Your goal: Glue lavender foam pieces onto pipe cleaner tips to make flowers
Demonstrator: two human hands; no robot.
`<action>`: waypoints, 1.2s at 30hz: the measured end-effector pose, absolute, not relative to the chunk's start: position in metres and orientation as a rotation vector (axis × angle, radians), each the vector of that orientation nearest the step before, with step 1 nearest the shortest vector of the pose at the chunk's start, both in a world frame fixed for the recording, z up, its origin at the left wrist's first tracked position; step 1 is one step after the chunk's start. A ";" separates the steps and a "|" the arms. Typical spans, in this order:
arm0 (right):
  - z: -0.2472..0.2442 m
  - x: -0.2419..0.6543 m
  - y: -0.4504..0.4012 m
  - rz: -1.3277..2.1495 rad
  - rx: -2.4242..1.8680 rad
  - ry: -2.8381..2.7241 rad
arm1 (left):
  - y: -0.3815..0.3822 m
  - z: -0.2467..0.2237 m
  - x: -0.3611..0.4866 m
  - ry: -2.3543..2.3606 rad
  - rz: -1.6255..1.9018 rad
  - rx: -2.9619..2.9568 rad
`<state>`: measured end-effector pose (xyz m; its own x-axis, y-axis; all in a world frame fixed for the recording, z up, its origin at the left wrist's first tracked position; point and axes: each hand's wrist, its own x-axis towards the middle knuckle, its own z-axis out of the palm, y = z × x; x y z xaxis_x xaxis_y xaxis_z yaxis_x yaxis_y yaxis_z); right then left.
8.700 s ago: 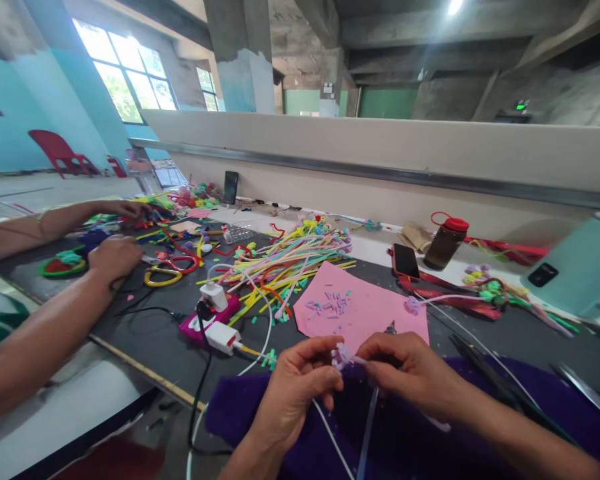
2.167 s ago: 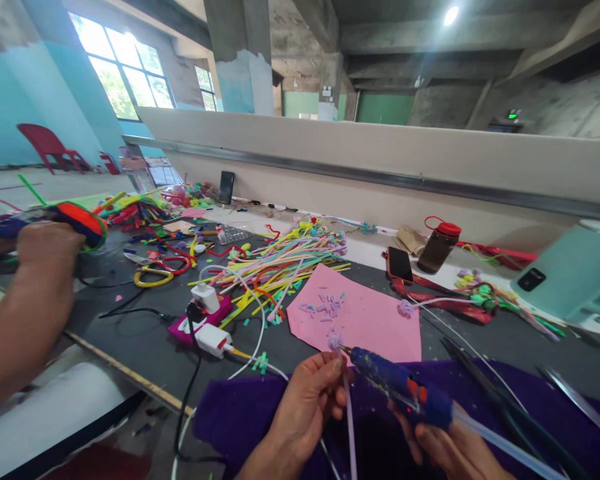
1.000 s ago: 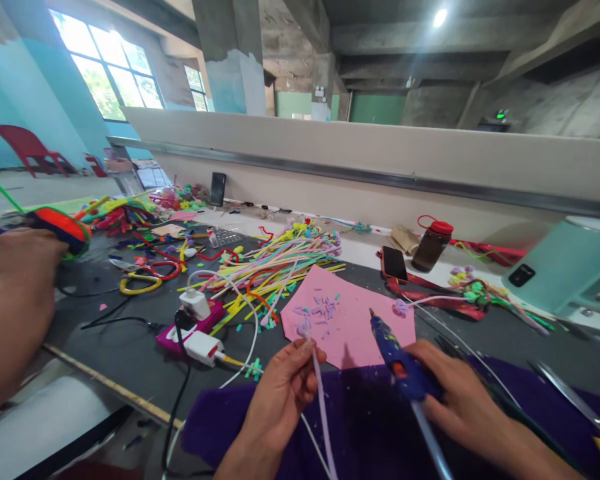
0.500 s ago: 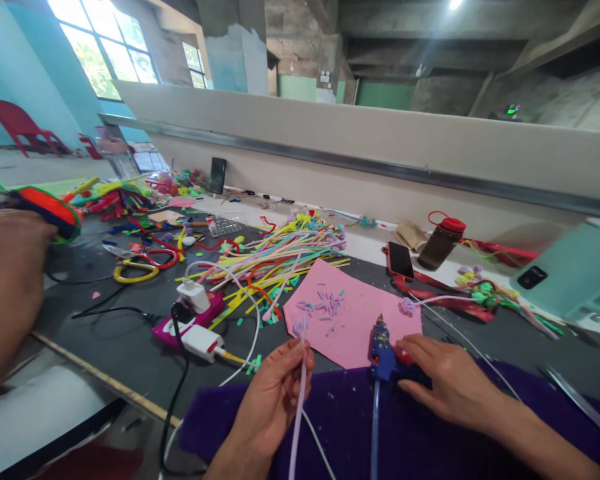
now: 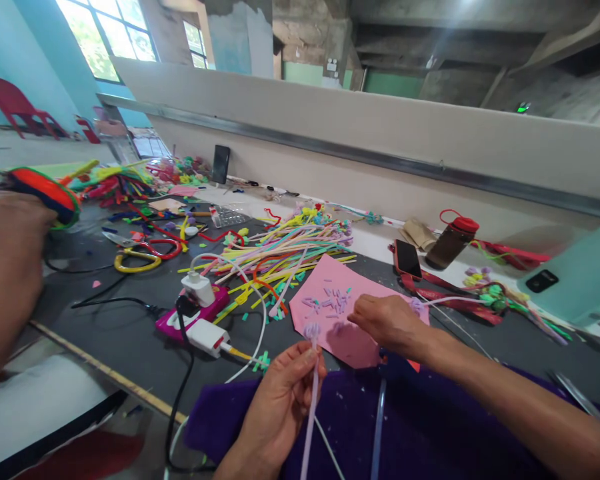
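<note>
And there on the right was the dark bottle (image 5: 449, 248), red cap on top, with crumpled brown paper (image 5: 418, 236) right beside it! Just in front lay a red-cased phone (image 5: 407, 259), screen up, near a red lanyard (image 5: 453, 293), and over at the right edge, a teal appliance (image 5: 575, 273)! Farther back, a black phone (image 5: 221, 164) stood propped by the pale panel (image 5: 300, 103), a metal rail (image 5: 300, 139) running along it. Far left, a red chair (image 5: 17, 107) stood on the floor, a red extinguisher (image 5: 88, 131) nearby, below a bright window (image 5: 109, 37)!
</note>
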<state>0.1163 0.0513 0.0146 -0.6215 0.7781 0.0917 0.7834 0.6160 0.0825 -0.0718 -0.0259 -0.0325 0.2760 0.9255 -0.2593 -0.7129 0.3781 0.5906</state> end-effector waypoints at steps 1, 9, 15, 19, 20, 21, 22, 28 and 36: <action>0.013 0.111 0.057 -0.157 -1.320 -2.800 | -0.026 -0.033 -0.072 0.625 1.143 0.391; -0.001 0.091 0.082 -0.053 -1.183 -2.878 | -0.027 -0.032 -0.075 0.627 1.138 0.355; -0.009 0.087 0.084 -0.006 -1.154 -2.862 | -0.028 -0.033 -0.075 0.637 1.137 0.356; -0.008 0.090 0.082 0.039 -1.158 -2.809 | -0.028 -0.033 -0.076 0.634 1.140 0.372; -0.007 0.091 0.081 0.047 -1.170 -2.787 | -0.028 -0.033 -0.076 0.634 1.141 0.377; -0.007 0.091 0.081 0.056 -1.184 -2.762 | -0.028 -0.033 -0.076 0.636 1.140 0.379; -0.006 0.092 0.080 0.065 -1.199 -2.735 | -0.028 -0.033 -0.076 0.639 1.141 0.378; 0.002 0.099 0.073 0.254 -1.125 -2.648 | -0.027 -0.034 -0.075 0.634 1.144 0.370; 0.012 0.099 0.066 0.943 -0.949 -2.420 | -0.028 -0.033 -0.074 0.647 1.146 0.365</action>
